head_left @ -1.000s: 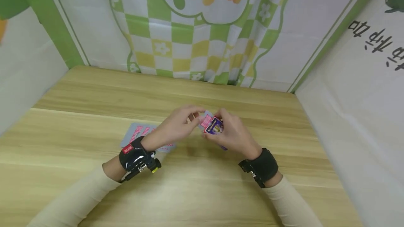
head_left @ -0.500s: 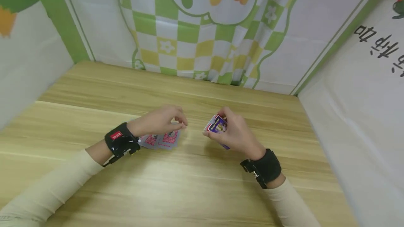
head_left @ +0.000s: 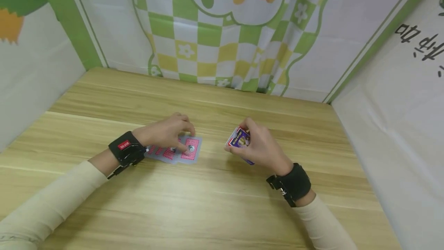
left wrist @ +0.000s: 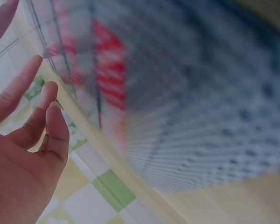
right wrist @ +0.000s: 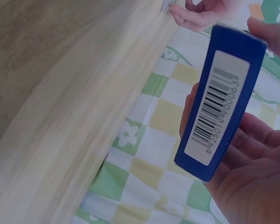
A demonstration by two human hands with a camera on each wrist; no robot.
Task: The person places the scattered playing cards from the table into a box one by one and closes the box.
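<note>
In the head view several playing cards (head_left: 169, 154) lie face down in an overlapping row, with red-patterned backs. My left hand (head_left: 169, 131) is over the row, its thumb touching the rightmost card (head_left: 192, 153) and its fingers reaching past the far edge. Blurred cards (left wrist: 109, 74) fill much of the left wrist view, beside the loosely spread fingers. To the right, my right hand (head_left: 262, 146) grips a small purple and blue card box (head_left: 241, 139) between thumb and fingers, tilted above the table. The right wrist view shows the box's blue end with a barcode label (right wrist: 216, 108).
The wooden table (head_left: 215, 207) runs back to a green, yellow and white checked curtain (head_left: 209, 34). White walls (head_left: 385, 126) with green trim close in both sides. Each wrist wears a black strap (head_left: 127, 148) with a camera.
My left hand has moved left from the card box to the row of cards, and its pinched fingers have spread. The right hand still holds the box, nearly in place.
</note>
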